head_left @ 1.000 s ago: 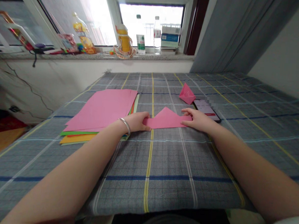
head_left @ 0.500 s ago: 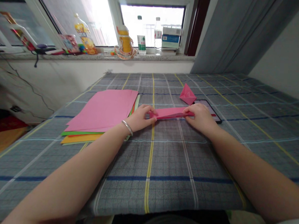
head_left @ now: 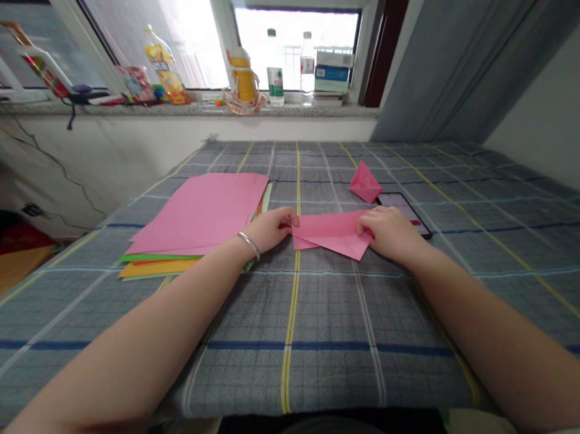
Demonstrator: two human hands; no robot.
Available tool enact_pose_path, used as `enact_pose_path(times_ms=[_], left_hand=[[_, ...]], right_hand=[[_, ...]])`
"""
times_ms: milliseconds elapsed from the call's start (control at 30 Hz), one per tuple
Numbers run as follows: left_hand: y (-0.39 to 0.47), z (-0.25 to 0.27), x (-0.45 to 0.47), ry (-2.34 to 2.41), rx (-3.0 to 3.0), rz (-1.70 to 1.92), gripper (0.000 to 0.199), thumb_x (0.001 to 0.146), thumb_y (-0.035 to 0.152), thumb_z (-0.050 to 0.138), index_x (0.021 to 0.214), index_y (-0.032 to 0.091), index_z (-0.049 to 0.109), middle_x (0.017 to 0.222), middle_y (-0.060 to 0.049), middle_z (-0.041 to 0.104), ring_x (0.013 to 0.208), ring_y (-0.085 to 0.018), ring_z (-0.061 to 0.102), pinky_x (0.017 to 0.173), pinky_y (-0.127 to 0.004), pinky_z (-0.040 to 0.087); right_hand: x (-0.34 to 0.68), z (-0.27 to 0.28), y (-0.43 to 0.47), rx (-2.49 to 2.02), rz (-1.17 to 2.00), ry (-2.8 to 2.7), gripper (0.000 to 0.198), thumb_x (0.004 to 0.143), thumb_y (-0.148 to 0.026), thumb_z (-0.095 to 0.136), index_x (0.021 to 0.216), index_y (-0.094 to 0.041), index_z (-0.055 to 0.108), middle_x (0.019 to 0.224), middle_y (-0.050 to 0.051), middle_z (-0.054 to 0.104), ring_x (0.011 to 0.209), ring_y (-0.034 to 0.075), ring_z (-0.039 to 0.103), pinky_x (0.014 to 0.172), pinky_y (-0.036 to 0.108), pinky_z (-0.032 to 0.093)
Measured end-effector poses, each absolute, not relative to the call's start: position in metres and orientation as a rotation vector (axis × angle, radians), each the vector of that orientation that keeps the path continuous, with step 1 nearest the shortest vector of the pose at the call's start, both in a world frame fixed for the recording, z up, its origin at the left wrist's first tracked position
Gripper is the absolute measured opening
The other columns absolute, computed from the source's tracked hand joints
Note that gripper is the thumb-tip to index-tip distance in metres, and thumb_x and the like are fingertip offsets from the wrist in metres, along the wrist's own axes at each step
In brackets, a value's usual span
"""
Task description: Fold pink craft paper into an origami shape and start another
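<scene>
A partly folded sheet of pink paper (head_left: pixel 331 231) is held between my two hands, low over the checked cloth. My left hand (head_left: pixel 271 229) pinches its left end, and a silver bangle circles that wrist. At the right end my right hand (head_left: pixel 389 230) grips the paper with curled fingers. The lower flap hangs loose, showing a slanted edge and a pointed corner towards me. Just beyond the right hand stands a folded pink paper shape (head_left: pixel 365 183) with a pointed top. A phone (head_left: pixel 407 213) lies partly hidden behind that hand.
To the left, a stack of pink paper (head_left: pixel 200 212) lies over green and orange sheets on the checked tablecloth (head_left: pixel 243 370). Bottles, a yellow cup (head_left: pixel 243 82) and boxes (head_left: pixel 332 73) line the windowsill (head_left: pixel 315 113) at the back. A grey curtain (head_left: pixel 448 63) hangs on the right.
The pink paper was a narrow strip seen nearly edge-on; now its face is tilted towards me and its lower flap has spread down. Both hands have shifted only slightly, still holding the ends.
</scene>
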State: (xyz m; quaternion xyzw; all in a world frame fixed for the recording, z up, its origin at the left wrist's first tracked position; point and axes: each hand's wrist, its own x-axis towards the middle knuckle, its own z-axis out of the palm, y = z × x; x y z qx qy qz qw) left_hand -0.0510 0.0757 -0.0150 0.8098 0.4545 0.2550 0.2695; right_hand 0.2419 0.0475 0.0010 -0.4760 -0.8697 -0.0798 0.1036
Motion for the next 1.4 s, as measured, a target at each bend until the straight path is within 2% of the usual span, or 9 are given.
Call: enact_pose_path(times_ms=[300, 433, 567, 733, 867, 1033, 1200, 1300, 1400], left_hand=[[0.074, -0.012, -0.052, 1.179, 2.139, 0.674, 0.007, 0.070, 0.012, 0.057, 0.072, 0.017, 0.053, 0.069, 0.003, 0.058, 0.065, -0.011, 0.055, 0.064, -0.023, 0.045], [0.072, -0.011, -0.048, 1.116, 1.937, 0.683, 0.014, 0.067, 0.011, 0.060, 0.075, 0.017, 0.051, 0.064, 0.006, 0.054, 0.057, -0.008, 0.052, 0.057, -0.021, 0.043], [0.069, -0.010, -0.045, 1.040, 1.780, 0.669, 0.021, 0.065, 0.006, 0.060, 0.080, 0.017, 0.051, 0.063, 0.007, 0.055, 0.053, -0.006, 0.053, 0.054, -0.019, 0.043], [0.065, -0.006, -0.040, 1.007, 1.614, 0.673, 0.019, 0.069, 0.002, 0.058, 0.080, 0.016, 0.054, 0.063, 0.005, 0.061, 0.055, -0.006, 0.057, 0.059, -0.020, 0.047], [0.062, -0.003, -0.037, 1.066, 1.453, 0.655, 0.009, 0.080, 0.008, 0.052, 0.080, 0.015, 0.057, 0.068, 0.002, 0.064, 0.060, -0.007, 0.062, 0.066, -0.021, 0.052], [0.057, 0.001, -0.031, 1.130, 1.394, 0.688, 0.007, 0.087, 0.022, 0.058, 0.091, 0.017, 0.055, 0.065, 0.003, 0.062, 0.057, -0.007, 0.061, 0.063, -0.023, 0.054], [0.052, 0.002, -0.024, 1.165, 1.456, 0.701, 0.043, 0.079, 0.011, 0.064, 0.118, 0.016, 0.046, 0.060, 0.005, 0.063, 0.052, -0.009, 0.059, 0.059, -0.023, 0.052], [0.050, 0.003, -0.022, 1.161, 1.528, 0.797, 0.041, 0.079, 0.011, 0.062, 0.117, 0.014, 0.048, 0.055, 0.007, 0.058, 0.049, -0.008, 0.056, 0.055, -0.021, 0.047], [0.046, 0.006, -0.019, 1.123, 1.625, 0.891, 0.039, 0.077, 0.013, 0.062, 0.115, 0.014, 0.051, 0.053, 0.009, 0.053, 0.051, -0.008, 0.055, 0.055, -0.020, 0.045]], right_hand=[[0.242, 0.004, 0.043, -1.416, -0.235, -2.671, 0.020, 0.078, -0.012, 0.053, 0.091, -0.021, 0.065, 0.099, 0.005, 0.070, 0.094, 0.023, 0.061, 0.073, 0.033, 0.036], [0.240, 0.006, 0.043, -1.444, -0.175, -2.485, 0.014, 0.083, -0.027, 0.057, 0.091, -0.022, 0.067, 0.093, 0.007, 0.071, 0.089, 0.025, 0.062, 0.077, 0.036, 0.040], [0.239, 0.000, 0.046, -1.480, -0.124, -2.188, 0.033, 0.083, -0.040, 0.059, 0.109, -0.020, 0.062, 0.092, 0.011, 0.070, 0.084, 0.028, 0.062, 0.075, 0.040, 0.045], [0.237, -0.009, 0.049, -1.437, 0.004, -2.033, 0.056, 0.080, -0.034, 0.062, 0.133, -0.022, 0.046, 0.101, 0.011, 0.067, 0.090, 0.029, 0.062, 0.082, 0.046, 0.047], [0.236, -0.016, 0.053, -1.371, 0.028, -2.031, 0.068, 0.078, -0.030, 0.064, 0.141, -0.024, 0.036, 0.116, 0.011, 0.060, 0.107, 0.029, 0.057, 0.090, 0.048, 0.046], [0.233, -0.023, 0.055, -1.309, 0.024, -2.114, 0.069, 0.078, -0.028, 0.063, 0.142, -0.023, 0.037, 0.135, 0.013, 0.047, 0.123, 0.029, 0.048, 0.097, 0.047, 0.044], [0.226, -0.016, 0.047, -1.269, -0.144, -2.237, 0.048, 0.078, -0.037, 0.067, 0.123, -0.022, 0.059, 0.131, 0.012, 0.052, 0.122, 0.031, 0.045, 0.103, 0.051, 0.038], [0.220, -0.008, 0.039, -1.198, -0.163, -2.344, 0.044, 0.077, -0.041, 0.069, 0.117, -0.024, 0.064, 0.126, 0.010, 0.057, 0.117, 0.031, 0.048, 0.099, 0.050, 0.040], [0.213, -0.003, 0.032, -1.179, -0.178, -2.325, 0.046, 0.076, -0.036, 0.070, 0.121, -0.027, 0.060, 0.123, 0.009, 0.057, 0.114, 0.029, 0.049, 0.094, 0.047, 0.043]])
